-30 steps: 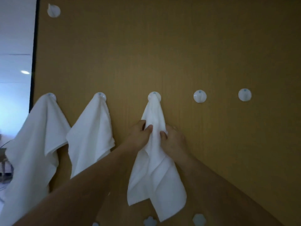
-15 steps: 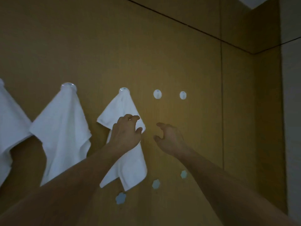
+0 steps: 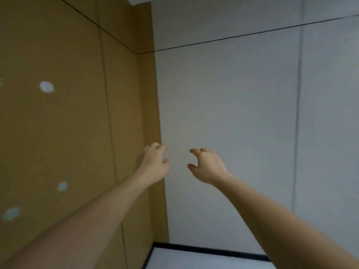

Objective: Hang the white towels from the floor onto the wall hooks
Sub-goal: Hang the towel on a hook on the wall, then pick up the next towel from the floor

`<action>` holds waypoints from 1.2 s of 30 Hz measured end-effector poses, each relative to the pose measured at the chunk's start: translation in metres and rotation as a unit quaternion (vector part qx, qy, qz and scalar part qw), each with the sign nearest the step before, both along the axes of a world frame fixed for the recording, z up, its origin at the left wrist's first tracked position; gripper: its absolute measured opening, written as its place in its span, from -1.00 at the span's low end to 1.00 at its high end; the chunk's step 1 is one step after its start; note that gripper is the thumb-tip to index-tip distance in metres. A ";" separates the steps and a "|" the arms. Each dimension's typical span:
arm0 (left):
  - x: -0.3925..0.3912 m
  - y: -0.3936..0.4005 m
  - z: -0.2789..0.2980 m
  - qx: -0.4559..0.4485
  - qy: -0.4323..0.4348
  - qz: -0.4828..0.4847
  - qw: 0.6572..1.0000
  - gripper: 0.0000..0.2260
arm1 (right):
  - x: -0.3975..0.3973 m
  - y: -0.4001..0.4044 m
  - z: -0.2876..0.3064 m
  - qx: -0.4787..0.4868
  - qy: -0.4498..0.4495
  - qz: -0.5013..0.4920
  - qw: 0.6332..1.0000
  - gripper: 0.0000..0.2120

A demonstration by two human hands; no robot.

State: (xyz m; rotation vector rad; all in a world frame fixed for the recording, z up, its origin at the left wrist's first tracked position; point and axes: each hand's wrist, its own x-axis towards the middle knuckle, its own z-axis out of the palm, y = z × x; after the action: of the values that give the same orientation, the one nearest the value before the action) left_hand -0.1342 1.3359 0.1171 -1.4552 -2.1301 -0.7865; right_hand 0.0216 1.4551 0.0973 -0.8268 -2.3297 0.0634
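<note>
I am looking into a room corner where a matte ochre-brown panelled wall [image 3: 58,133] is meeting a smooth pale grey wall [image 3: 242,113]. Thin dark seams are dividing both surfaces into tall panels. Both of my bare forearms are reaching forward into the corner.

My left hand [image 3: 153,164] is hanging in front of the corner edge with its fingers loosely curled and gripping nothing. My right hand [image 3: 207,166] is sitting just beside it, apart from it, in front of the grey wall, fingers also loosely hooked and thumb spread, with nothing in it.

On the brown wall, at the left, one round white wall hook [image 3: 46,86] is showing as a blurred glossy disc with nothing hanging from it. Below it, two pale bluish round stickers [image 3: 62,186] [image 3: 11,213] are sitting flat on the panel, too blurred for me to tell their outline.

No white towel is appearing in this view, so I cannot tell where the towels are. At the bottom, a black skirting strip [image 3: 204,250] is running along the foot of the grey wall, with a light, smooth floor [image 3: 194,262] below it.
</note>
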 end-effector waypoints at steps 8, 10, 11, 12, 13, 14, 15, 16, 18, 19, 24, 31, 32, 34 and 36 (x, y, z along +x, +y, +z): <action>0.271 0.184 -0.086 -0.085 -0.030 -0.211 0.973 -0.58 | 0.311 0.106 -0.083 -0.078 -0.037 -0.217 0.972 -0.43; 0.345 0.218 -0.112 -0.113 -0.043 -0.257 0.959 -0.57 | 0.386 0.122 -0.108 -0.108 -0.040 -0.259 0.959 -0.42; 0.381 0.233 -0.124 -0.128 -0.046 -0.281 0.950 -0.57 | 0.422 0.127 -0.121 -0.127 -0.042 -0.278 0.951 -0.42; 0.417 0.246 -0.138 -0.143 -0.047 -0.304 0.941 -0.56 | 0.457 0.131 -0.135 -0.146 -0.045 -0.298 0.942 -0.42; 0.451 0.258 -0.151 -0.158 -0.049 -0.325 0.931 -0.56 | 0.491 0.134 -0.148 -0.166 -0.050 -0.318 0.932 -0.42; 0.482 0.269 -0.163 -0.174 -0.052 -0.345 0.921 -0.55 | 0.521 0.135 -0.162 -0.185 -0.055 -0.337 0.921 -0.42; 0.513 0.278 -0.176 -0.191 -0.056 -0.364 0.910 -0.55 | 0.551 0.135 -0.175 -0.205 -0.058 -0.355 0.910 -0.42; 0.543 0.286 -0.189 -0.209 -0.060 -0.381 0.898 -0.54 | 0.578 0.134 -0.189 -0.223 -0.057 -0.373 0.899 -0.43; 0.598 0.300 -0.214 -0.246 -0.064 -0.410 0.876 -0.54 | 0.628 0.130 -0.215 -0.255 -0.050 -0.410 0.874 -0.44; 0.623 0.307 -0.226 -0.264 -0.063 -0.424 0.864 -0.54 | 0.651 0.129 -0.227 -0.270 -0.046 -0.427 0.861 -0.44; 0.733 0.348 -0.280 -0.326 -0.044 -0.504 0.799 -0.53 | 0.744 0.130 -0.282 -0.334 -0.028 -0.503 0.796 -0.45; 0.859 0.441 -0.348 -0.393 -0.023 -0.582 0.712 -0.51 | 0.848 0.172 -0.344 -0.393 0.015 -0.591 0.704 -0.47; 0.873 0.456 -0.356 -0.404 -0.021 -0.588 0.700 -0.51 | 0.859 0.181 -0.352 -0.402 0.020 -0.602 0.690 -0.49; 0.896 0.486 -0.372 -0.426 -0.012 -0.599 0.678 -0.52 | 0.877 0.200 -0.367 -0.421 0.031 -0.616 0.665 -0.48; 0.918 0.518 -0.388 -0.444 0.007 -0.605 0.661 -0.52 | 0.891 0.221 -0.383 -0.437 0.045 -0.625 0.645 -0.46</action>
State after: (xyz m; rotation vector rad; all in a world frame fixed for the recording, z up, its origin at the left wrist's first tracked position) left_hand 0.7836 1.8537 -0.2708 -3.4568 -1.1920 0.0917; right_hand 0.9131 1.6758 -0.2852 -2.6236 -1.0229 0.6197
